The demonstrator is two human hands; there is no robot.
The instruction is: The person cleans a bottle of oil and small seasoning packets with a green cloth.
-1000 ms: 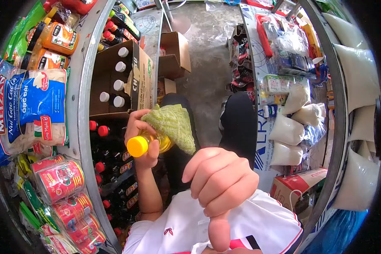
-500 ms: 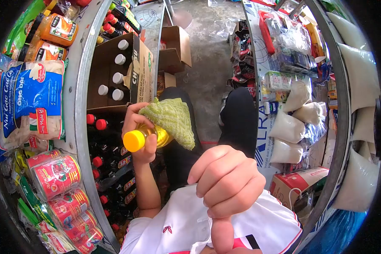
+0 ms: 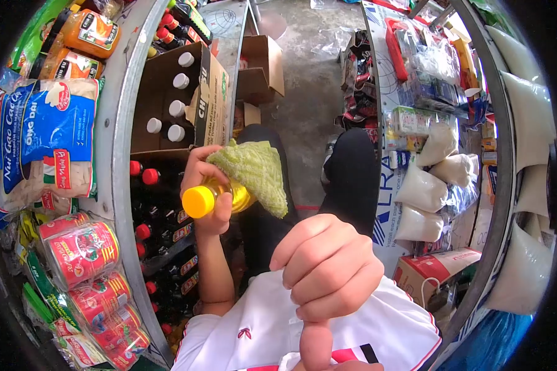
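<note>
A bottle of yellow liquid with a yellow cap (image 3: 198, 201) is gripped by my left hand (image 3: 208, 185), its cap pointing toward me. Against the bottle's far part lies a green patterned cloth (image 3: 257, 176), which hides the bottle's other end and some of my fingers. My right hand (image 3: 331, 269) is raised in front of my white shirt, near the camera, with its fingers curled in and the thumb pointing down. The inside of that hand is turned away, so what it holds, if anything, is hidden.
An open carton (image 3: 213, 117) with several white-capped bottles stands at the left, above rows of red-capped dark bottles (image 3: 167, 232). A metal shelf (image 3: 105, 148) bears noodle bags and red cans. White filled bags (image 3: 424, 188) lie on the right shelf. My knees frame the floor aisle (image 3: 300, 117).
The view has shifted slightly, so the shelves and carton sit a little differently in it. My left hand still holds the bottle with the cloth; my right hand remains curled, a touch further left.
</note>
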